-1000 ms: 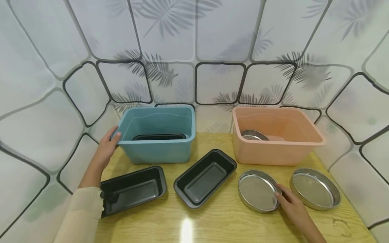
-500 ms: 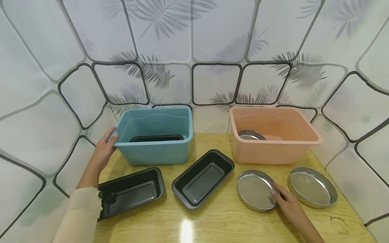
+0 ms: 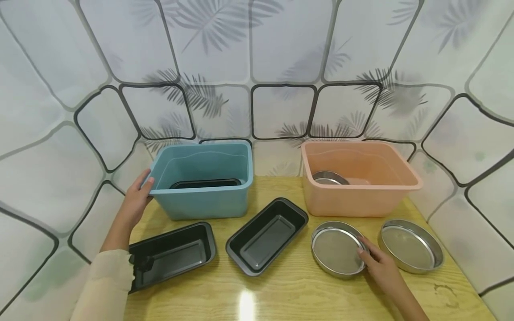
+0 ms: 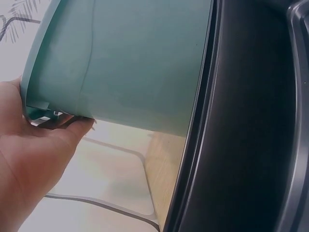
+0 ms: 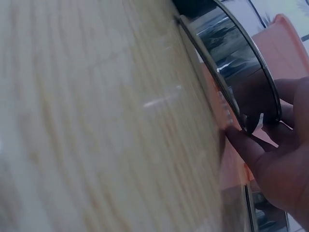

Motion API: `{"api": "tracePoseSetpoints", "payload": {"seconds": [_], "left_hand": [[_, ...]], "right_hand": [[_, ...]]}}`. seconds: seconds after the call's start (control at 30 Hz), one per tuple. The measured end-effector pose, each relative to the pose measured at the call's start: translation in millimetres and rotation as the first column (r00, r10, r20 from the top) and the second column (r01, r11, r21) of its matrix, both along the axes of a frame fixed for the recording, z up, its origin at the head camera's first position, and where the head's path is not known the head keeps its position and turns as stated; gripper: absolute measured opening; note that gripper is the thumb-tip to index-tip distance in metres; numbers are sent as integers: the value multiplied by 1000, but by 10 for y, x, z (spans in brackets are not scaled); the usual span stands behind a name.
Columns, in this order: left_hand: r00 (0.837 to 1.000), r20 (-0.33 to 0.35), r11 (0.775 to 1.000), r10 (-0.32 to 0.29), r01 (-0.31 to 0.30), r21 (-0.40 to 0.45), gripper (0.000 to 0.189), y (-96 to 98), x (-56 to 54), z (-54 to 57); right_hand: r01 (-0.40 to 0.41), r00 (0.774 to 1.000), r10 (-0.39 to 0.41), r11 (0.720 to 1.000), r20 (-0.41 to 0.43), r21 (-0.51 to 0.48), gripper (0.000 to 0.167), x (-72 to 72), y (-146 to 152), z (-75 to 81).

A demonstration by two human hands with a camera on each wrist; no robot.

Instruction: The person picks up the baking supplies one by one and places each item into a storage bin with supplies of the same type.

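At the left, my left hand (image 3: 135,196) grips the left rim of a blue plastic tub (image 3: 201,203); in the left wrist view its thumb and fingers (image 4: 79,128) are on either side of the lip. A dark rectangular loaf pan (image 3: 205,182) lies inside the tub. My right hand (image 3: 379,265) pinches the right edge of a round silver cake pan (image 3: 337,247), thumb above the rim. In the right wrist view, fingers (image 5: 246,145) reach to the lower edge of the round pan (image 5: 241,63). Whether it is off the table cannot be told.
Two more loaf pans rest on the wooden table (image 3: 281,296): one at the left (image 3: 176,254) beside my forearm, one in the middle (image 3: 267,236). A peach tub (image 3: 353,203) holds a round pan (image 3: 330,177). Another round pan (image 3: 410,246) sits far right.
The head view has shifted slightly to the right. The right hand's round pan seems to have risen or moved back a little. My left hand keeps its grip on the blue tub.
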State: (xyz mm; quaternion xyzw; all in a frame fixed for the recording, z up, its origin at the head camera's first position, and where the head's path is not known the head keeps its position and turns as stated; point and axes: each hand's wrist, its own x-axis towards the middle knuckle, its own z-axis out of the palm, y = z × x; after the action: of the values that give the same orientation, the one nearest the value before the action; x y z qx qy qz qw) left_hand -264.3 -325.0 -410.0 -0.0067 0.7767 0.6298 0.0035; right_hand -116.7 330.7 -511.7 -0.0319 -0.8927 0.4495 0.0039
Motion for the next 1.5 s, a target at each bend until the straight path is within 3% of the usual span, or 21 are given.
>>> {"api": "tracePoseSetpoints", "payload": {"seconds": [0.3, 0.43, 0.63, 0.9, 1.2, 1.37, 1.5], "left_hand": [[1000, 6, 1000, -9, 9, 11, 73, -38, -23, -49], [1000, 3, 1000, -4, 4, 7, 74, -30, -19, -42], [1000, 2, 1000, 2, -2, -7, 78, -30, 9, -17], [1000, 6, 1000, 14, -14, -7, 77, -10, 2, -22], [1000, 10, 1000, 15, -15, 20, 74, -22, 11, -69], [1000, 7, 999, 13, -13, 30, 73, -20, -3, -62], [1000, 1, 999, 10, -10, 34, 74, -13, -1, -49]], "right_hand": [[31, 999, -30, 997, 20, -66, 61, 14, 12, -9], [34, 997, -26, 993, 71, -109, 65, 14, 10, 20], [36, 992, -1, 962, 128, -270, 70, 3, 11, 77], [36, 989, 16, 942, 150, -333, 71, 15, 59, 84], [4, 994, 44, 893, 97, -450, 69, 34, 41, 128], [4, 997, 31, 880, 67, -474, 61, 31, 31, 121], [12, 998, 20, 849, 54, -528, 56, 29, 35, 108]]}}
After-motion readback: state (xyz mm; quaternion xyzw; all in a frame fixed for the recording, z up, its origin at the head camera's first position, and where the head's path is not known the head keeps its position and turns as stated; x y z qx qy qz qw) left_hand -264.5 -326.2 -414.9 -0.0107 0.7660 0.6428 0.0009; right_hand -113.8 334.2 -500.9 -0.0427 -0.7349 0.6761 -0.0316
